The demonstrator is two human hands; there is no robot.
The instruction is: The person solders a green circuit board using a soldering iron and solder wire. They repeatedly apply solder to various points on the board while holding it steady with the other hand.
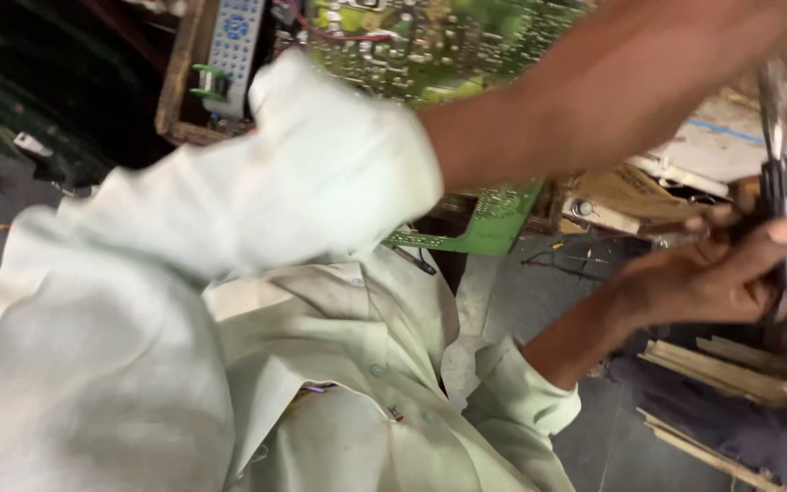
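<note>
My right hand [717,273] is at the right edge, closed around the dark handle of a screwdriver [781,187]. Its metal shaft points up toward the top right. My left forearm [594,100] crosses the upper part of the view from a rolled pale sleeve [321,173] toward the top right corner, and my left hand lies outside the picture there. My pale buttoned shirt [321,383] fills the lower left.
A large green circuit board [430,36] lies behind the arm, with a smaller green board [494,223] below it. A grey remote control [229,46] rests in a wooden frame [179,82]. Torn cardboard [630,191] and wooden strips [721,369] lie at right on the grey floor.
</note>
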